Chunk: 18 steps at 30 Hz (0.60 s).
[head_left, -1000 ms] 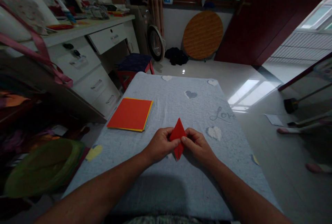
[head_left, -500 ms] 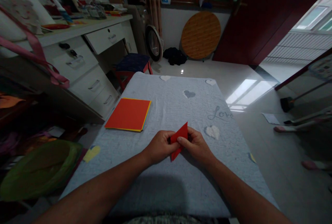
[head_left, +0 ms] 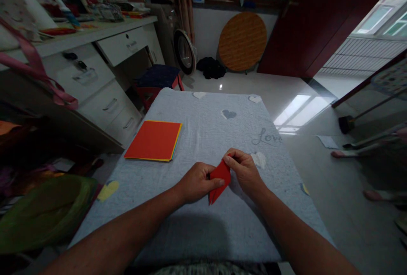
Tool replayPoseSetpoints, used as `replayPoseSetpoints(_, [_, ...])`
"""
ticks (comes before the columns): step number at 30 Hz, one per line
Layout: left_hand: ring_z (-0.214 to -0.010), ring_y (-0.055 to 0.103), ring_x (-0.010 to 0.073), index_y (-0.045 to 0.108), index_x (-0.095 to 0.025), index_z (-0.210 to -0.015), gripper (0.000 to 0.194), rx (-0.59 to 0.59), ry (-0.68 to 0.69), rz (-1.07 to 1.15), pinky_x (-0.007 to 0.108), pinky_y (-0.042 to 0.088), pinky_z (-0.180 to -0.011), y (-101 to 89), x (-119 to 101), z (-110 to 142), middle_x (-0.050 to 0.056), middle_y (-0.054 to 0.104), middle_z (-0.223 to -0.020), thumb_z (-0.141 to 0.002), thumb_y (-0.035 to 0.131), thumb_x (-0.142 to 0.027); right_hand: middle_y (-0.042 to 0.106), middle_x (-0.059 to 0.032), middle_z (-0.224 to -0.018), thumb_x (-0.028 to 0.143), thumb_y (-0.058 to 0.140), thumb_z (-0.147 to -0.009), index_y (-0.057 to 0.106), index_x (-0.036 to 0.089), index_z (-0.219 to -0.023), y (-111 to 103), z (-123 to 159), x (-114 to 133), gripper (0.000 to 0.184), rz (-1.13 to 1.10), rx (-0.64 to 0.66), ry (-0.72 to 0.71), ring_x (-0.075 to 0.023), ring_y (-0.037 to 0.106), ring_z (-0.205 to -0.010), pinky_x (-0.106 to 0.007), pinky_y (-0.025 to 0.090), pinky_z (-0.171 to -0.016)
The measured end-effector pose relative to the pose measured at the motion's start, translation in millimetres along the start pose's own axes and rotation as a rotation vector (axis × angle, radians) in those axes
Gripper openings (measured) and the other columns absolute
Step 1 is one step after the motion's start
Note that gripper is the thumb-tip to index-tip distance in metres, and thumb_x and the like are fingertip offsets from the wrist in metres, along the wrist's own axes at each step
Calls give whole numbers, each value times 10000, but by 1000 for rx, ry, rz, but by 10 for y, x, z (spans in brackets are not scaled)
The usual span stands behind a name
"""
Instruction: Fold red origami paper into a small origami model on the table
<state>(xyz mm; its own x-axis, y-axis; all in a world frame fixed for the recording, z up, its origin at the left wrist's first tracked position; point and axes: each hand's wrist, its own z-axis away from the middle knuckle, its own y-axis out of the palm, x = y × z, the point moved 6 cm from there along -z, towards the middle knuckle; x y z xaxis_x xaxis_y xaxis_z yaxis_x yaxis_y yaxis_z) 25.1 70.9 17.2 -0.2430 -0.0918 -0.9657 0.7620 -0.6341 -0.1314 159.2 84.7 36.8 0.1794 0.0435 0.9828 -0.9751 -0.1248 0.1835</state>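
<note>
A piece of folded red paper [head_left: 220,176], narrow and diamond-like, is held between both hands just above the table. My left hand [head_left: 201,181] grips its left side, with the thumb lying across the front. At the upper tip, my right hand [head_left: 242,166] pinches the paper between thumb and fingers. The lower end points toward me and splits into separate points. To the left lies a stack of square coloured paper [head_left: 154,140], red on top with yellow and blue edges showing.
A pale blue cloth with hearts covers the table [head_left: 203,126]. Beyond its far left corner stands a stool [head_left: 159,77]. A white desk [head_left: 104,79] with drawers runs along the left, and a green-lined bin [head_left: 47,211] sits near the table's left side.
The folded paper has tilted from upright to leaning right. My right hand has moved from its middle up to the upper tip. My left thumb now lies across the front.
</note>
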Motion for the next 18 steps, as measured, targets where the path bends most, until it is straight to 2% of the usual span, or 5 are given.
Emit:
replayPoseSetpoints(4, [-521, 378, 86, 548, -143, -605, 360, 29, -29, 57, 210, 253, -491, 19, -1, 5, -40, 448, -561, -781, 688, -424, 533, 28, -604, 403, 720, -797, 639, 185, -670, -77, -41, 20, 264, -30, -52, -22, -106, 461, -574, -243, 377, -571])
replayPoseSetpoints(8, [-549, 417, 92, 617, -121, -674, 351, -23, -24, 213, 206, 297, -518, -13, 29, -15, -22, 513, -613, -755, 715, -448, 577, 10, -691, 502, 666, -831, 670, 192, -803, -142, -50, -41, 311, -99, -92, 32, -113, 498, -586, -246, 406, -565])
replayPoseSetpoints(11, [-526, 407, 80, 643, -116, -747, 370, -105, -34, 318, 201, 299, -513, -64, 72, -38, -25, 529, -621, -756, 715, -479, 555, 16, -669, 545, 632, -854, 637, 188, -790, -71, -30, -86, 363, 9, 17, 78, -106, 467, -559, -236, 370, -521])
replayPoseSetpoints(15, [-487, 381, 74, 601, -129, -680, 440, -149, -28, 328, 204, 288, -494, -101, 94, -54, -34, 491, -552, -828, 628, -543, 587, 12, -657, 519, 662, -842, 620, 182, -765, 72, 6, -140, 349, 159, 185, 81, -115, 498, -574, -247, 398, -562])
replayPoseSetpoints(18, [-506, 409, 80, 618, -128, -726, 428, -177, 13, 304, 209, 313, -507, -136, 65, -56, -30, 509, -581, -850, 610, -538, 627, -1, -719, 508, 624, -871, 634, 192, -861, 98, 3, -163, 316, 151, 200, 54, -132, 541, -613, -274, 440, -617])
